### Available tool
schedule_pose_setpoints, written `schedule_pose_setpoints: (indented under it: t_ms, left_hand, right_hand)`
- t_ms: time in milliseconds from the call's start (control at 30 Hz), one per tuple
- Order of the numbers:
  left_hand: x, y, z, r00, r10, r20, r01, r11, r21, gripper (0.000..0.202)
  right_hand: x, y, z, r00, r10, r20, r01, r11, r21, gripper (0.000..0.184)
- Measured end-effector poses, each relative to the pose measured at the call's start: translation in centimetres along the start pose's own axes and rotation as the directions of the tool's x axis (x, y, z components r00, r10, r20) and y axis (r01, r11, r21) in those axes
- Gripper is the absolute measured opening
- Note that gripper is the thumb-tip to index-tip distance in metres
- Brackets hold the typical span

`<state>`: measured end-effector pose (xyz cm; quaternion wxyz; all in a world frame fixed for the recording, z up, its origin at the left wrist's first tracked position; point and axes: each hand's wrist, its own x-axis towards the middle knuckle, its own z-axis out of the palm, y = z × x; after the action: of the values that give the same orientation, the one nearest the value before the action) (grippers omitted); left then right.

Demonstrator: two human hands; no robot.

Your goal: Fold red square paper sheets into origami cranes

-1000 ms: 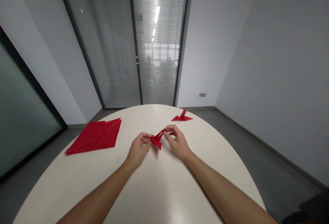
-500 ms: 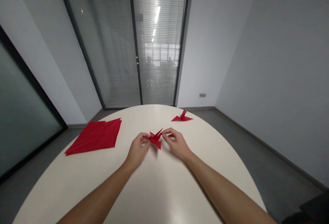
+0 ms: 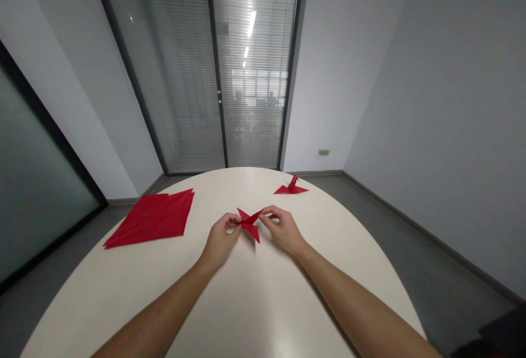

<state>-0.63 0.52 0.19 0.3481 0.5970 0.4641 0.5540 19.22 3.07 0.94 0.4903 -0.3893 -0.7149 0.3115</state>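
Note:
Between my two hands is a red origami crane (image 3: 250, 225), held just above the table with its wings spread. My left hand (image 3: 222, 237) pinches one pointed end of it between thumb and fingers. At the opposite end, the thumb and index finger of my right hand (image 3: 282, 227) are closed on another point. The pinched tips are hidden by my fingers. Farther back on the right stands a second red origami crane (image 3: 291, 187), its wings flat out and its neck up, touched by neither hand.
A stack of red paper sheets (image 3: 154, 217) lies on the left of the round white table (image 3: 230, 303). Beyond the table are a glass partition with blinds (image 3: 181, 73) and a pale wall (image 3: 329, 62). A dark object (image 3: 505, 330) shows at the lower right corner.
The crane's wings have spread wider, one now pointing up and left, the other lower toward me. The two points between my hands now lie more in line. My hands have barely moved.

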Motion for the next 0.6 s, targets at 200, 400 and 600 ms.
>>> schedule_pose_setpoints:
  t_ms: [200,400,600]
  left_hand:
    - [0.07,-0.14,0.03,1.0,-0.007,-0.001,0.007,1.0,-0.002,0.015]
    - [-0.02,0.02,0.0,1.0,-0.021,0.019,0.021,1.0,0.009,0.014]
    - [-0.12,0.1,-0.06,0.999,-0.009,0.031,0.008,0.999,0.038,0.013]
  right_hand:
    - [0.07,0.28,0.13,0.999,-0.038,-0.021,0.038,0.999,-0.012,0.018]
    - [0.01,-0.16,0.11,0.994,-0.106,-0.026,0.105,0.994,-0.028,0.014]
    - [0.02,-0.3,0.11,0.989,-0.127,-0.071,0.125,0.992,-0.03,0.012]
